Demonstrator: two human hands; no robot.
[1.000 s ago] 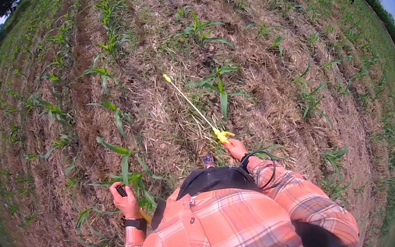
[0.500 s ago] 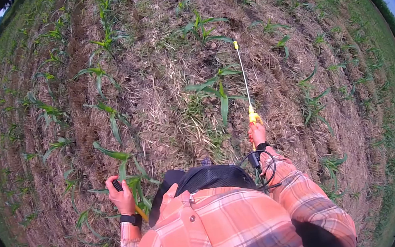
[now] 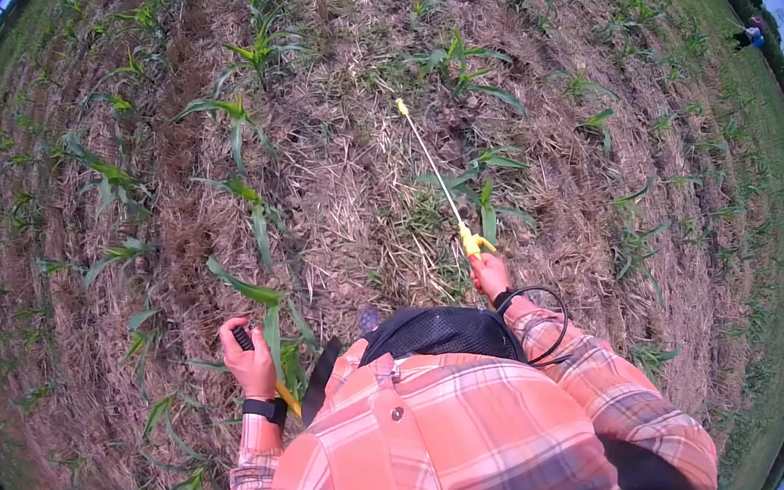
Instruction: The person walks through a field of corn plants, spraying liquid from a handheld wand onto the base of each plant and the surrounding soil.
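Spraying along the row is the step in hand, as far as you can judge. Your right hand (image 3: 490,274) is wrapped around the yellow trigger grip (image 3: 472,245) of the spray wand (image 3: 431,171), which runs out toward 11 o'clock, its nozzle tip (image 3: 400,104) over dry straw (image 3: 346,201) between young corn plants (image 3: 252,209). Your left hand (image 3: 249,360) is closed on the black pump handle (image 3: 243,338) at your hip. Next, swing the tip at the weeds, clear of the corn.

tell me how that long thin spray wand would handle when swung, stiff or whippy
The spray wand looks thin and long, so probably light and slightly whippy at the tip. It runs straight from the right hand, suggesting fair stiffness. The looped hose likely tugs a little.
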